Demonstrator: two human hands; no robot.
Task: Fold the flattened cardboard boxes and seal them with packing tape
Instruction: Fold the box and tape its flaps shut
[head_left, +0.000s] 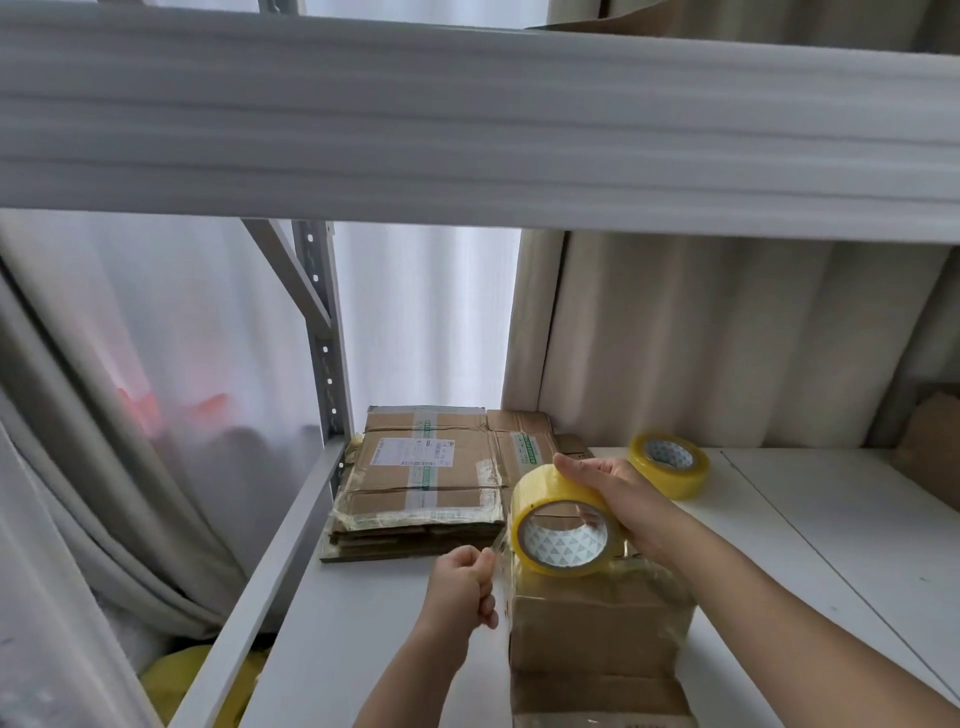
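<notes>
White metal shelving (291, 561) fills my view, with pale curtains (701, 338) hanging behind it and a thick white upper shelf board (467, 119) crossing overhead. I am working on the lower white shelf surface.

Directly in front of me stands a folded brown cardboard box (597, 639), upright on the shelf, its top and near side covered in glossy clear tape. My right hand (618, 493) grips a yellowish roll of packing tape (563, 519) just above the box top, fingers curled over the outer rim and thumb tucked inside the core. The roll stands on edge, its open centre facing me.

My left hand (462, 584) is closed in a pinch on the loose end of the tape strip (501, 566), held at the box's left top edge. The clear strip stretches between my two hands, which are near each other but apart.

Behind the box, toward the back left of the shelf, lies a flat stack of flattened cardboard boxes (421, 483) bearing old labels and tape. A second roll of packing tape (670, 470) lies flat on the shelf to the right, behind my right hand. Something yellow (176, 680) shows below the shelf at lower left, too blurred to identify.
</notes>
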